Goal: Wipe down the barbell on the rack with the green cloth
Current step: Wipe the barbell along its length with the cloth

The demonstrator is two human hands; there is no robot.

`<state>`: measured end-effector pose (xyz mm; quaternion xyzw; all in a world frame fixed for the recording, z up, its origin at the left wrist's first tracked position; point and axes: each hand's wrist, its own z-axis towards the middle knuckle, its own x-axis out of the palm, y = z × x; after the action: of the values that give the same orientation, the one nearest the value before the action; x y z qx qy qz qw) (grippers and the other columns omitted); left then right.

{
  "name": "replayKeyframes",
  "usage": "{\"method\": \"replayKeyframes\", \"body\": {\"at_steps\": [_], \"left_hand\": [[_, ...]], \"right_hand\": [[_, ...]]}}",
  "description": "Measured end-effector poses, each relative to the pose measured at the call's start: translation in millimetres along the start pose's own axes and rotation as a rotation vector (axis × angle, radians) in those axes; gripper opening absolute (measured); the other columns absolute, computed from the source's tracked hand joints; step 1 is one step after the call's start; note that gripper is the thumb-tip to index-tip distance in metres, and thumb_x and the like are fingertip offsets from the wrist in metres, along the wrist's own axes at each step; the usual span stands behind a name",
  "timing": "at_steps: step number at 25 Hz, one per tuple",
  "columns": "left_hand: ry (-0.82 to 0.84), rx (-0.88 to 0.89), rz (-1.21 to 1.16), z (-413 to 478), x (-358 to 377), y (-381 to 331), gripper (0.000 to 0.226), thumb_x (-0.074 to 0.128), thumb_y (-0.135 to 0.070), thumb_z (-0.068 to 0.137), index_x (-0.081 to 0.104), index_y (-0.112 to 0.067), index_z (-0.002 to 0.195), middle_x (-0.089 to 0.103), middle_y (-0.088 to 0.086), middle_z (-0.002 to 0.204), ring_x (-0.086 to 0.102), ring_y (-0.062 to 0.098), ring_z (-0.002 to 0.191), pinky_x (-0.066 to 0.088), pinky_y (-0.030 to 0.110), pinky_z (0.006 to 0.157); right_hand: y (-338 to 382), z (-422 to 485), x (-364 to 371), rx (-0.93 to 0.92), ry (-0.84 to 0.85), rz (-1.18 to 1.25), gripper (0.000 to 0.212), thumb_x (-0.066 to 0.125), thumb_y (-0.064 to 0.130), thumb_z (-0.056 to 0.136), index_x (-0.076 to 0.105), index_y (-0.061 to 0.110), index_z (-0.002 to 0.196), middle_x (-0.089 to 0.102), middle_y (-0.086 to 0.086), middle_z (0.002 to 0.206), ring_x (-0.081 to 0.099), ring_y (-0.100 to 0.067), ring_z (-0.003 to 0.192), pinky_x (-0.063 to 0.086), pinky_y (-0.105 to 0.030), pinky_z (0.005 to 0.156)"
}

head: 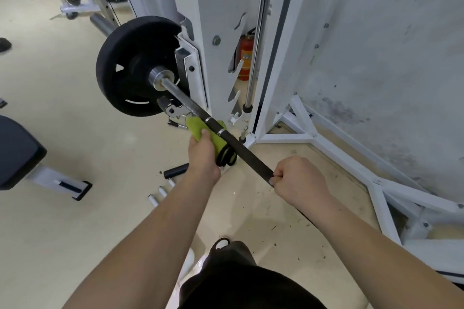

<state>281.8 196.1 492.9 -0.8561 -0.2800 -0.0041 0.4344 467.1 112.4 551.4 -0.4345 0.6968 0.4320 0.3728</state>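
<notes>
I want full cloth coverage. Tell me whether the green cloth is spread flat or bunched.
Bunched. The cloth is gathered in the left hand against the bar, folds showing, not spread flat.

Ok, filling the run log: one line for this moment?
left hand: holds green cloth against dark steel barbell | right hand: grips bar

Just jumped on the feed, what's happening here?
A person is cleaning a barbell racked on a white gym rack. The left hand presses a green cloth against the bar's left side, near the black weight plate. The right hand has a closed grip on the bar nearer the camera. A red fire extinguisher stands behind the rack.
</notes>
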Motion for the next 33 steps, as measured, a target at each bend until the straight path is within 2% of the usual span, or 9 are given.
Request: {"method": "replayKeyframes", "body": {"at_steps": [6, 9, 12, 15, 20, 25, 27, 30, 33], "left_hand": [[0.371, -0.364, 0.071, -69.8, -0.7, 75.6, 0.045, 0.037, -0.04, 0.11, 0.064, -0.013, 0.134, 0.072, 0.012, 0.128, 0.071, 0.028, 0.117, 0.051, 0.047, 0.107], [0.239, -0.346, 0.187, -61.7, -2.1, 58.3, 0.031, 0.046, -0.029, 0.108, 0.064, -0.013, 0.127, 0.076, 0.012, 0.115, 0.073, 0.031, 0.105, 0.057, 0.047, 0.096], [-0.031, -0.015, 0.258, -39.7, 4.6, 24.1, 0.02, 0.048, -0.028, 0.106, 0.059, -0.016, 0.119, 0.066, 0.003, 0.1, 0.064, 0.023, 0.092, 0.054, 0.038, 0.083], [0.087, 0.467, 0.621, -66.4, 4.5, 46.2, 0.029, 0.05, -0.028, 0.097, 0.057, -0.004, 0.111, 0.056, 0.025, 0.1, 0.059, 0.036, 0.092, 0.053, 0.052, 0.073], [0.224, 1.101, 1.377, -93.0, -2.9, 92.1, 0.041, 0.068, -0.018, 0.088, 0.068, -0.017, 0.13, 0.062, 0.01, 0.137, 0.049, 0.038, 0.126, 0.038, 0.054, 0.109], [0.936, 1.344, 1.487, -159.0, 19.8, 134.0, 0.04, 0.068, -0.023, 0.088, 0.068, -0.024, 0.128, 0.07, -0.003, 0.131, 0.055, 0.025, 0.13, 0.027, 0.055, 0.119], [0.876, 1.294, 1.586, -151.0, 27.3, 122.7, 0.034, 0.059, -0.032, 0.095, 0.067, -0.028, 0.127, 0.069, -0.004, 0.13, 0.056, 0.023, 0.129, 0.024, 0.05, 0.12], [0.403, 1.167, 1.68, -151.7, 34.6, 113.7, 0.028, 0.052, -0.037, 0.094, 0.068, -0.026, 0.114, 0.069, -0.001, 0.12, 0.055, 0.029, 0.124, 0.025, 0.057, 0.117], [0.68, 1.269, 1.588, -217.1, 37.9, 177.8, 0.027, 0.046, -0.035, 0.096, 0.069, -0.029, 0.11, 0.067, -0.004, 0.109, 0.057, 0.027, 0.119, 0.031, 0.052, 0.112]], "right_hand": [[-14.3, -4.8, -4.2, 0.024, 0.024, 0.17, 0.008, 0.074, 0.034, 0.088, 0.078, 0.031, 0.082, 0.065, 0.012, 0.077, 0.063, -0.014, 0.079, 0.052, -0.031, 0.068], [-35.0, -16.7, -5.6, 0.045, 0.001, 0.414, 0.01, 0.072, 0.032, 0.093, 0.082, 0.03, 0.093, 0.071, 0.019, 0.09, 0.066, -0.009, 0.092, 0.055, -0.033, 0.085], [-51.6, -30.7, -5.1, 0.141, -0.036, 0.431, 0.021, 0.061, 0.024, 0.099, 0.08, 0.022, 0.09, 0.075, 0.01, 0.09, 0.069, -0.014, 0.086, 0.058, -0.036, 0.083], [-66.5, -47.0, -0.2, 0.196, -0.056, 0.4, 0.024, 0.056, 0.015, 0.096, 0.074, 0.011, 0.081, 0.07, -0.001, 0.075, 0.062, -0.021, 0.07, 0.052, -0.035, 0.067], [-99.8, -90.5, 1.7, 0.19, -0.082, 0.325, 0.03, 0.053, 0.012, 0.088, 0.054, 0.018, 0.058, 0.05, 0.004, 0.057, 0.049, -0.019, 0.059, 0.04, -0.032, 0.057], [-141.1, -140.7, 7.8, 0.198, -0.13, 0.224, 0.028, 0.053, 0.011, 0.083, 0.048, 0.017, 0.056, 0.05, -0.001, 0.058, 0.052, -0.026, 0.058, 0.036, -0.03, 0.05], [-162.9, -164.2, 6.7, 0.197, -0.132, 0.204, 0.028, 0.052, 0.011, 0.086, 0.051, 0.018, 0.059, 0.052, 0.001, 0.059, 0.052, -0.023, 0.057, 0.037, -0.028, 0.05], [-197.1, -197.6, 6.1, 0.241, -0.162, 0.187, 0.02, 0.055, 0.018, 0.091, 0.07, 0.022, 0.078, 0.067, 0.003, 0.078, 0.061, -0.019, 0.067, 0.054, -0.034, 0.06], [-220.3, -224.3, 9.6, 0.291, -0.173, 0.218, 0.029, 0.065, 0.028, 0.091, 0.074, 0.022, 0.117, 0.069, 0.001, 0.115, 0.066, -0.02, 0.095, 0.058, -0.037, 0.081]]}}
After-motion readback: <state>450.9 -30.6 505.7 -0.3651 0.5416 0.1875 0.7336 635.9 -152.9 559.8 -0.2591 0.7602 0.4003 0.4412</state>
